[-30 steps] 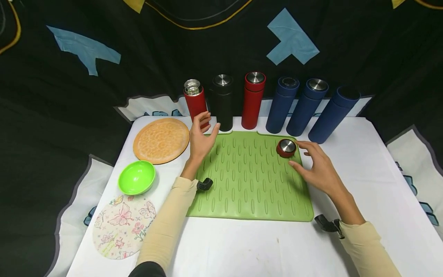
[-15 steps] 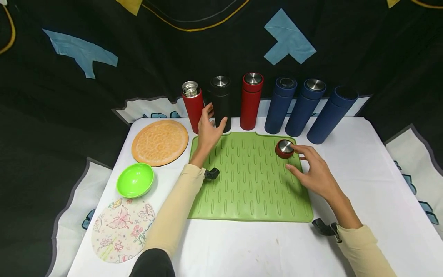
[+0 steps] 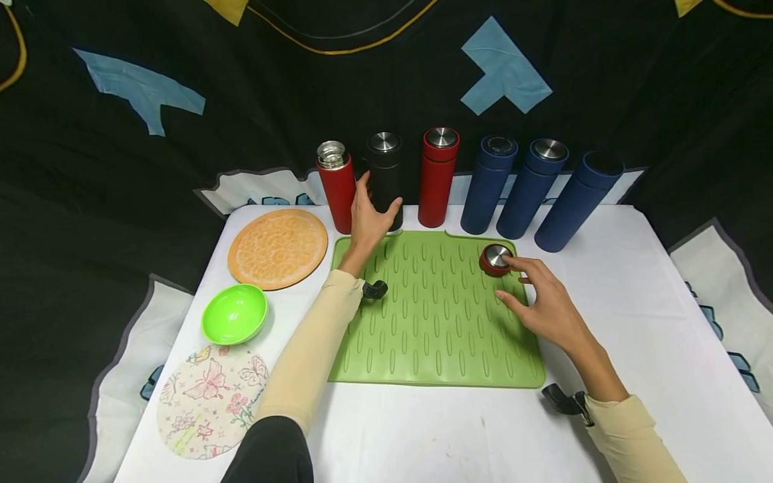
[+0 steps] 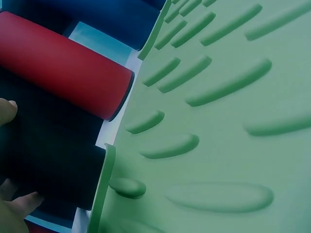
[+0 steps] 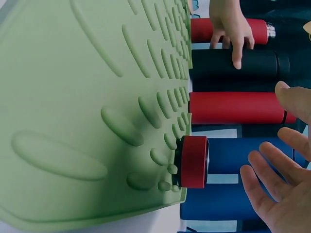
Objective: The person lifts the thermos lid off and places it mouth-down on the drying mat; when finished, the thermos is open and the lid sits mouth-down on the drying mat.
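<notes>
At the back of the table my left hand (image 3: 370,218) is around a black vacuum flask (image 3: 386,171), thumb on one side and fingers on the other; the flask stands upright with a steel-topped cap. Right beside it stands a shorter red flask (image 3: 338,194) without its cap, its steel neck bare. A red cap with a steel top (image 3: 495,260) sits on the far right corner of the green ribbed mat (image 3: 423,315). My right hand (image 3: 543,302) hovers near this cap with fingers spread and nothing held. The right wrist view shows that hand's palm (image 5: 286,208) and loosely bent fingers.
A capped red flask (image 3: 439,178) and several blue flasks (image 3: 490,184) continue the row along the back edge. On the left lie an orange round board (image 3: 278,248), a green bowl (image 3: 234,314) and a butterfly-print round mat (image 3: 208,402).
My left hand has moved right from in front of the capless red flask to around the black flask. My right hand has shifted slightly left, closer to the cap.
</notes>
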The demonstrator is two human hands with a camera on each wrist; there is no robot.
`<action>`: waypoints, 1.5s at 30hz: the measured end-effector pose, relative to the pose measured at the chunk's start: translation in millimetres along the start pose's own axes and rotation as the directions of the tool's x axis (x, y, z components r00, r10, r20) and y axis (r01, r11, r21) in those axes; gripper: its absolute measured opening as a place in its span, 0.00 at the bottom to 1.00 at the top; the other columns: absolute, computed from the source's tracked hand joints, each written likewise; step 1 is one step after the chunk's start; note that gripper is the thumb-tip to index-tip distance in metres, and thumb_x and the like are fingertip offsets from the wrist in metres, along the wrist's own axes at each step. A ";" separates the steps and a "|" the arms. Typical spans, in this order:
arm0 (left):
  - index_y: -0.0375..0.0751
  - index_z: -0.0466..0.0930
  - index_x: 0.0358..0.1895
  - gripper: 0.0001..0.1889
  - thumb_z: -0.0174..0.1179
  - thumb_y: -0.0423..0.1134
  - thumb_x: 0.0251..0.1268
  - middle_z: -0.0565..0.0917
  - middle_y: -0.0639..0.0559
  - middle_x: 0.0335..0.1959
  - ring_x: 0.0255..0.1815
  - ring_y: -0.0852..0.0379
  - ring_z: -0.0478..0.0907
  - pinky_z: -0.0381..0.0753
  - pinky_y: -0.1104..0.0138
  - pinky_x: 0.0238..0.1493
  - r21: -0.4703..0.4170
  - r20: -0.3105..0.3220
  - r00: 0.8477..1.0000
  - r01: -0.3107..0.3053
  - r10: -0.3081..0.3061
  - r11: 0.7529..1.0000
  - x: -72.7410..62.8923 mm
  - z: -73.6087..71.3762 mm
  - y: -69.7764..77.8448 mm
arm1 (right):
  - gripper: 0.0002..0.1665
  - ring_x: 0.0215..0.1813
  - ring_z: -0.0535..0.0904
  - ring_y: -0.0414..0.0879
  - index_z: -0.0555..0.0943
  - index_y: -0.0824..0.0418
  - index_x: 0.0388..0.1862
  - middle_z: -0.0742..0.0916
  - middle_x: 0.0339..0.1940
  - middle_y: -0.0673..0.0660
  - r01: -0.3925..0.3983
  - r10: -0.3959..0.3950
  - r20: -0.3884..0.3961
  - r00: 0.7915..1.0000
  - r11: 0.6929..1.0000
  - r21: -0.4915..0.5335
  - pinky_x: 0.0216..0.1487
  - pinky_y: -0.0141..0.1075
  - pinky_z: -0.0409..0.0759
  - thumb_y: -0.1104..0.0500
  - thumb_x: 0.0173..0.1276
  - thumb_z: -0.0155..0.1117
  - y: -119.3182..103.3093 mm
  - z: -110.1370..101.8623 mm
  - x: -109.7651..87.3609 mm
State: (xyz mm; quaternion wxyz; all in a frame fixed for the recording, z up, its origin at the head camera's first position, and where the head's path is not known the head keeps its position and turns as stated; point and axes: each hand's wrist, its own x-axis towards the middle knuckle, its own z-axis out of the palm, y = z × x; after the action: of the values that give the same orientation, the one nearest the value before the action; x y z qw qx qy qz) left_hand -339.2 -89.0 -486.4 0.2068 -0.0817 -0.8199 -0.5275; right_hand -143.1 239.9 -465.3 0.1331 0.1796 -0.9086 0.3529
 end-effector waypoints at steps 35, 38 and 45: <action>0.40 0.69 0.78 0.43 0.78 0.40 0.60 0.80 0.41 0.65 0.63 0.46 0.79 0.85 0.44 0.58 -0.128 0.040 0.984 -0.170 0.176 0.977 -64.8 -51.1 61.9 | 0.41 0.62 0.83 0.60 0.75 0.60 0.78 0.83 0.68 0.61 0.080 -0.080 0.008 0.997 0.996 0.038 0.63 0.57 0.80 0.65 0.67 0.79 -36.3 -9.4 18.1; 0.41 0.69 0.78 0.43 0.79 0.40 0.59 0.81 0.42 0.65 0.62 0.46 0.80 0.86 0.44 0.57 -0.127 0.075 0.980 -0.175 0.185 0.976 -79.7 -59.1 66.8 | 0.41 0.60 0.84 0.57 0.75 0.58 0.78 0.83 0.67 0.60 0.094 -0.094 0.005 0.996 0.995 0.037 0.62 0.55 0.80 0.64 0.67 0.80 -45.8 -13.4 19.5; 0.42 0.69 0.78 0.43 0.79 0.43 0.59 0.82 0.45 0.67 0.63 0.48 0.81 0.88 0.45 0.56 -0.113 0.150 0.971 -0.170 0.186 0.979 -112.6 -73.9 81.1 | 0.42 0.55 0.85 0.48 0.75 0.57 0.78 0.85 0.64 0.59 0.138 -0.138 -0.016 0.990 0.989 0.060 0.60 0.28 0.79 0.66 0.66 0.80 -72.5 -21.8 23.8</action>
State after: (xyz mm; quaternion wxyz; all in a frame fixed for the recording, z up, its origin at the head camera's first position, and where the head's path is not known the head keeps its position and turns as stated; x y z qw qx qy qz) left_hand -190.5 -111.1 -440.3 0.1829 -0.2072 -0.7960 -0.5386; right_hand -131.5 199.7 -397.9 0.1568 0.2441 -0.8820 0.3714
